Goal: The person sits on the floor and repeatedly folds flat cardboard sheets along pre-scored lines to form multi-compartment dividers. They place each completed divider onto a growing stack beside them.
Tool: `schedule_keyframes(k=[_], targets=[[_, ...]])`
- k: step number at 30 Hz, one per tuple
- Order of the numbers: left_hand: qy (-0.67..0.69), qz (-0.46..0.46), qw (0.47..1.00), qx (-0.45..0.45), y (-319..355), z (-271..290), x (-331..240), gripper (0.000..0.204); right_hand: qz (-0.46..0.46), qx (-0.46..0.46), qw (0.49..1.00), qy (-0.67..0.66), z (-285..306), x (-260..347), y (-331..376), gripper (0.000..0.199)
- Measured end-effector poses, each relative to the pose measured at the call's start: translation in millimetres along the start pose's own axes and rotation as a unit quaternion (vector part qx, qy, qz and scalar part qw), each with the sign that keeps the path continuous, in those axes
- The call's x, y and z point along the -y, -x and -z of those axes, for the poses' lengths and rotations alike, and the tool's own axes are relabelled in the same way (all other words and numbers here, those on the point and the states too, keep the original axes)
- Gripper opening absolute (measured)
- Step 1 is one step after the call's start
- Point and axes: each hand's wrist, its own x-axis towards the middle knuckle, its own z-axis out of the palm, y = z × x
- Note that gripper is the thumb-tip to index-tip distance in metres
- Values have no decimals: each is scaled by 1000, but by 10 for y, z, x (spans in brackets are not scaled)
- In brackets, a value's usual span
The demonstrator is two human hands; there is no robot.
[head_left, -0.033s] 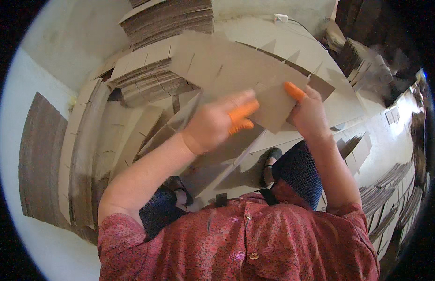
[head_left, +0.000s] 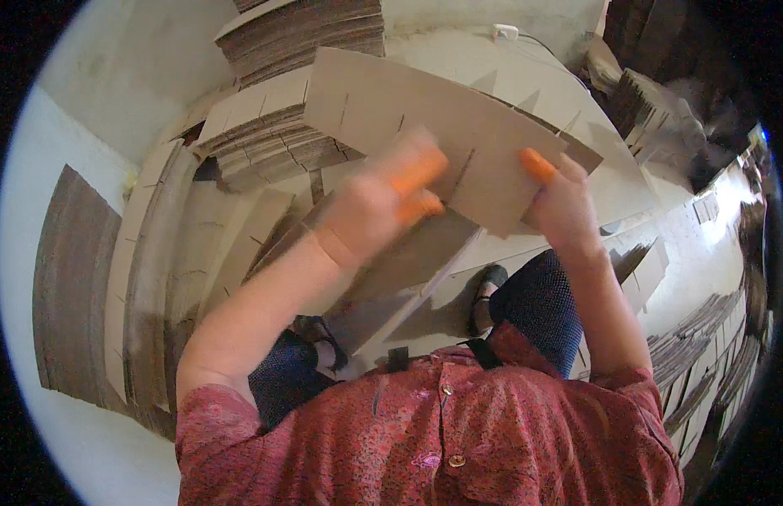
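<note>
A long flat cardboard piece (head_left: pixel 391 105) with several short slits is held up in front of me, slanting from upper left to lower right. My right hand (head_left: pixel 564 198) is closed on its right end, with an orange-covered thumb (head_left: pixel 537 164) lying on the face. My left hand (head_left: pixel 379 202), with orange covers on some fingers, is at the sheet's lower edge. It is smeared by motion, so its grip is unclear. Behind the right end a darker cardboard piece (head_left: pixel 584 158) sticks out; how it is held is hidden.
Stacks of slitted cardboard (head_left: pixel 269 139) lie beyond my left hand, with a taller pile (head_left: pixel 303 38) behind. More cardboard (head_left: pixel 75 278) leans at the far left. Below the sheet is a pale board edge (head_left: pixel 438 282). Further bundles (head_left: pixel 691 337) stand at the right.
My left hand has moved slightly left and up along the sheet. The cardboard has shifted a little, and a slit near its middle now shows. My right hand keeps its hold.
</note>
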Motion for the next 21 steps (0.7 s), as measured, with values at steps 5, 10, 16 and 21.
schedule_keyframes(k=[5,10,16,21], targets=[[96,363,916,-141,114,462,855,37,105,20,984,141,191,228,369,19],[215,480,850,-22,334,435,1126,27,57,58,938,336,304,135,496,19],[228,510,828,56,603,304,1234,24,141,45,880,452,499,-506,568,22],[62,513,852,85,571,417,1156,19,82,82,935,334,354,-330,511,15]])
